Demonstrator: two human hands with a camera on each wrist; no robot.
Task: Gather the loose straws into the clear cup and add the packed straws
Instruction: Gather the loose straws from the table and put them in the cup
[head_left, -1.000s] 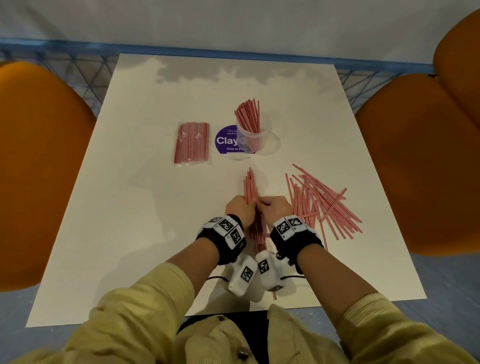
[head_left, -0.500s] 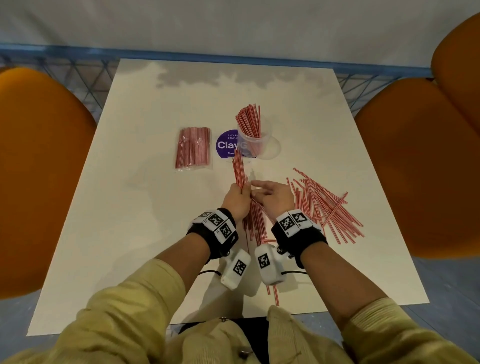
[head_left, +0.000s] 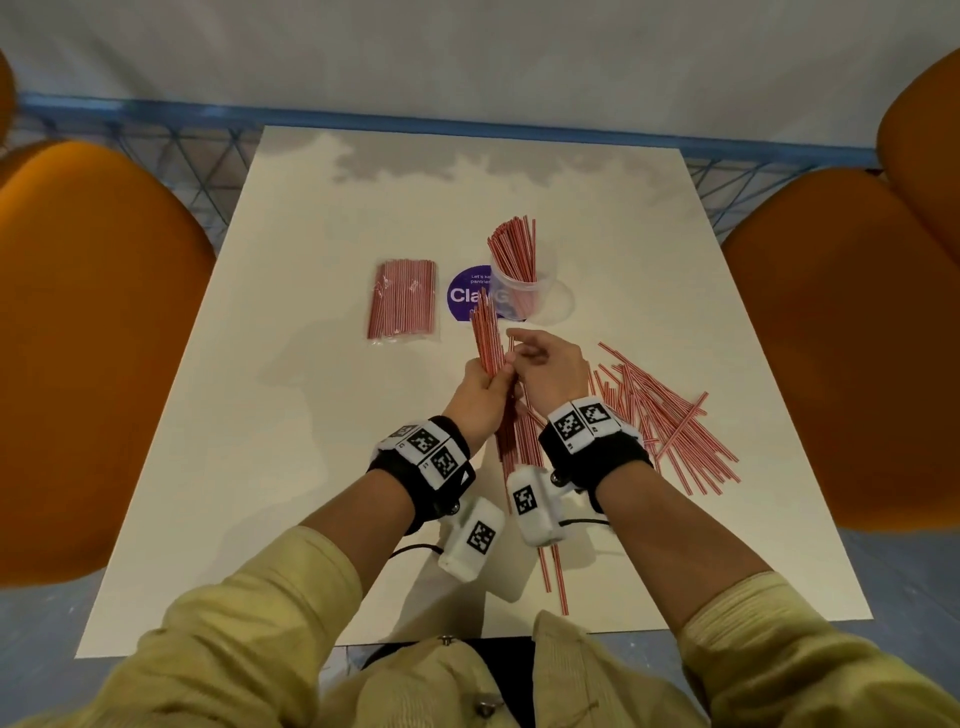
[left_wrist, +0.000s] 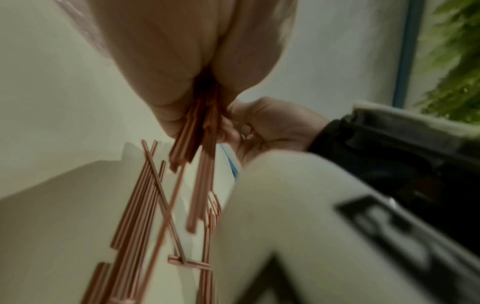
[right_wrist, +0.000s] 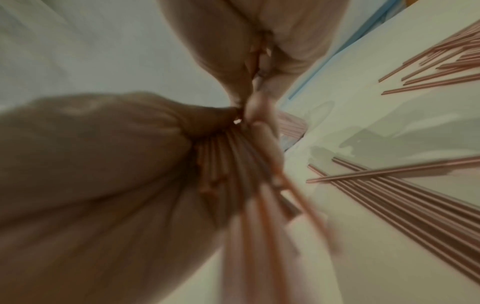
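Observation:
My left hand (head_left: 480, 387) grips a bundle of red straws (head_left: 485, 338) lifted off the table, its tips pointing at the clear cup (head_left: 540, 296). The cup stands upright with several straws (head_left: 511, 249) in it. My right hand (head_left: 545, 366) is against the bundle's right side, fingers curled and pinching it; the left wrist view shows those fingers (left_wrist: 233, 127) on the straws (left_wrist: 192, 139). A pile of loose straws (head_left: 670, 415) lies to the right. The packed straws (head_left: 402, 299) lie flat to the left of the cup.
A round purple sticker (head_left: 465, 296) lies between pack and cup. More loose straws (head_left: 553, 571) stretch under my wrists toward the white table's (head_left: 311, 467) near edge. Orange chairs (head_left: 78, 338) (head_left: 841, 338) flank the table; a blue rail runs behind it.
Both hands have risen from the table and moved toward the cup. The bundle is now lifted and tilted up in my left hand, and my right hand's fingers have curled against it.

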